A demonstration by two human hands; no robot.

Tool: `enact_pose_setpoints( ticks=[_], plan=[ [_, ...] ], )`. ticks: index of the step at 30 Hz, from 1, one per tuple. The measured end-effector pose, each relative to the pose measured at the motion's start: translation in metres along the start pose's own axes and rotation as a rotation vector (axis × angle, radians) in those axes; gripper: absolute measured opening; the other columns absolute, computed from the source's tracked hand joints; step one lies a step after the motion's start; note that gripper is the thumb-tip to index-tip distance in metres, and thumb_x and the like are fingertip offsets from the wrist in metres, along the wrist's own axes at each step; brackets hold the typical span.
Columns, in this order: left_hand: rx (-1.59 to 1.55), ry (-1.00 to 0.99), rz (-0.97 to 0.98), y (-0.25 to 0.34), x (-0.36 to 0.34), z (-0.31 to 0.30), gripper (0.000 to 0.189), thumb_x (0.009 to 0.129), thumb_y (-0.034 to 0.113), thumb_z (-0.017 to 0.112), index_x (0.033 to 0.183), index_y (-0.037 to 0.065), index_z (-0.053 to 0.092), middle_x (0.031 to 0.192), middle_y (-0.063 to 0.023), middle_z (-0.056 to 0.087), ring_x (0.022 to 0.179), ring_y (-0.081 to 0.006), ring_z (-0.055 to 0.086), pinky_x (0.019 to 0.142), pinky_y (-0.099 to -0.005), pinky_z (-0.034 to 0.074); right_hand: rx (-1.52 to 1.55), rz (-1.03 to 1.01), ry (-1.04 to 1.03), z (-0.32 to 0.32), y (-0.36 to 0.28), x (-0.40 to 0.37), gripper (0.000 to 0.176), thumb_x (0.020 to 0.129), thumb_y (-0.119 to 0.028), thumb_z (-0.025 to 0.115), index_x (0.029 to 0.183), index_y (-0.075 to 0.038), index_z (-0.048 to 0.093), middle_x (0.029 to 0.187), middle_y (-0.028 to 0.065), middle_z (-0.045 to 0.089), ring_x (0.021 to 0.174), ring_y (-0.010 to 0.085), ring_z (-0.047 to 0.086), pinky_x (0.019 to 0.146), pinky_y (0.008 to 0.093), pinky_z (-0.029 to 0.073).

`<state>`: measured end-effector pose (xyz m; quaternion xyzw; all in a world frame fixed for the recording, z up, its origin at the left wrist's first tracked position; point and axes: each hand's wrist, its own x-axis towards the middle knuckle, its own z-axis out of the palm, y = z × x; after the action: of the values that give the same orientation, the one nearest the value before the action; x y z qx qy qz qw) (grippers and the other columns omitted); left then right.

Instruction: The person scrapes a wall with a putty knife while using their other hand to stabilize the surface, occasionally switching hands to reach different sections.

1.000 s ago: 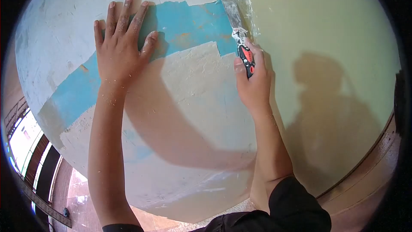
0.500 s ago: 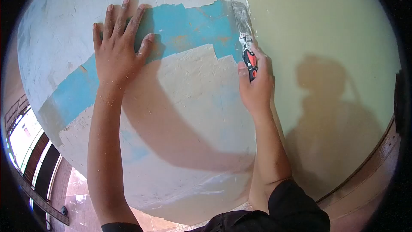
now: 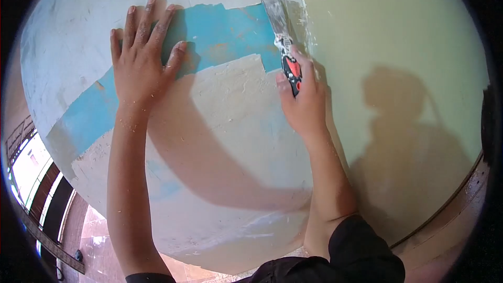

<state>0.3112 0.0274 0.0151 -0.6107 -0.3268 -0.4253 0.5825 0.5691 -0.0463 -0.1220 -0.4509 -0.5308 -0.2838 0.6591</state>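
Note:
My left hand (image 3: 141,57) lies spread on the wall, fingers apart, across the upper edge of a blue patch (image 3: 220,31). In my right hand (image 3: 304,94) is a putty knife (image 3: 285,42) with a black and red handle; white residue coats its neck. Its metal blade points up and rests at the right end of the blue patch, tilted slightly left. Whitish coating (image 3: 220,94) with ragged edges surrounds the blue strip above and below. Small crumbs cling to my left wrist and forearm.
A yellow-green wall (image 3: 398,31) meets the whitish wall at a corner just right of the knife, with shadows across it. Tiled floor (image 3: 99,246) shows at lower left, near a railing and a bright opening (image 3: 32,162).
My right hand has moved left with the putty knife, and the blade now leans left, away from the corner. My left hand has stayed nearly still.

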Motion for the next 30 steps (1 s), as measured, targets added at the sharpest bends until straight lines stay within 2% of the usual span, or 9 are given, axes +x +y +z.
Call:
enact_pose_setpoints(
  ticks=[2,5,7,8,10,11,18,22,30],
  plan=[
    [0.004,-0.003,-0.001,0.0,0.0,0.001,0.061,0.098,0.061,0.045,0.155,0.04,0.037,0.167,0.0045,0.026,0.156,-0.0234,0.017,0.127,-0.0516,0.005,0.019,0.076,-0.044,-0.004,-0.001,0.0,0.056,0.095,-0.024,0.065,0.145,-0.013,0.044,0.112,0.0205,0.069,0.097,0.0395,0.069,0.08,0.0464,0.055],
    [0.017,0.002,-0.008,0.001,0.0,0.003,0.061,0.098,0.061,0.044,0.155,0.04,0.037,0.167,0.0045,0.026,0.156,-0.023,0.017,0.127,-0.0515,0.004,-0.021,-0.031,0.074,-0.001,0.018,-0.018,0.054,0.096,-0.022,0.064,0.144,-0.009,0.043,0.117,0.0196,0.066,0.099,0.0344,0.069,0.084,0.0428,0.054],
    [0.019,-0.015,-0.012,0.001,0.0,0.002,0.061,0.098,0.062,0.042,0.155,0.04,0.036,0.167,0.0047,0.026,0.156,-0.0226,0.016,0.127,-0.0517,0.003,0.249,0.101,0.157,0.003,0.028,-0.037,0.048,0.1,-0.019,0.059,0.143,-0.004,0.043,0.109,0.012,0.062,0.088,0.0206,0.063,0.08,0.0345,0.052],
    [0.02,-0.014,-0.011,0.0,0.0,0.002,0.061,0.098,0.062,0.042,0.155,0.04,0.036,0.167,0.0047,0.026,0.156,-0.0226,0.016,0.127,-0.0517,0.003,0.25,0.101,0.159,0.004,0.029,-0.043,0.048,0.1,-0.019,0.059,0.143,-0.004,0.043,0.109,0.012,0.062,0.088,0.0206,0.063,0.08,0.0345,0.052],
    [0.009,-0.008,-0.006,-0.006,-0.001,0.0,0.06,0.099,0.061,0.041,0.155,0.04,0.036,0.167,0.0048,0.026,0.156,-0.0224,0.016,0.127,-0.0521,0.003,0.68,0.457,0.126,0.002,0.012,-0.043,0.043,0.103,-0.02,0.052,0.141,-0.002,0.043,0.095,0.0027,0.054,0.075,0.0081,0.049,0.068,0.0247,0.046],
    [0.004,-0.01,-0.004,-0.007,-0.001,0.001,0.06,0.099,0.061,0.041,0.155,0.04,0.036,0.167,0.0048,0.026,0.156,-0.0224,0.016,0.127,-0.0521,0.003,0.779,0.473,0.141,0.002,0.005,-0.043,0.04,0.106,-0.024,0.048,0.14,-0.004,0.043,0.088,-0.0008,0.048,0.065,0.0044,0.041,0.057,0.0214,0.037],
    [0.004,-0.012,-0.002,-0.012,-0.003,0.003,0.061,0.099,0.061,0.042,0.155,0.041,0.036,0.167,0.0045,0.026,0.156,-0.0225,0.016,0.126,-0.0526,0.003,1.236,0.613,0.181,-0.001,-0.01,-0.019,0.045,0.106,-0.039,0.047,0.142,-0.012,0.043,0.071,-0.0038,0.041,0.053,0.0052,0.034,0.05,0.0247,0.029],
    [0.018,-0.004,-0.002,-0.011,-0.002,0.005,0.062,0.098,0.062,0.042,0.155,0.04,0.036,0.167,0.0043,0.026,0.156,-0.0229,0.016,0.126,-0.0524,0.003,1.216,0.689,0.309,0.002,-0.013,-0.024,0.049,0.106,-0.043,0.047,0.146,-0.015,0.045,0.063,-0.0056,0.035,0.05,0.0061,0.027,0.052,0.0258,0.028],
    [0.013,-0.007,-0.006,-0.007,-0.002,0.006,0.06,0.098,0.062,0.043,0.154,0.041,0.038,0.166,0.0058,0.027,0.155,-0.0223,0.017,0.126,-0.0528,0.005,1.255,0.729,0.376,0.012,-0.014,-0.012,0.045,0.105,-0.041,0.047,0.142,-0.015,0.047,0.067,-0.0045,0.037,0.054,0.0063,0.031,0.055,0.026,0.03]
  ],
)
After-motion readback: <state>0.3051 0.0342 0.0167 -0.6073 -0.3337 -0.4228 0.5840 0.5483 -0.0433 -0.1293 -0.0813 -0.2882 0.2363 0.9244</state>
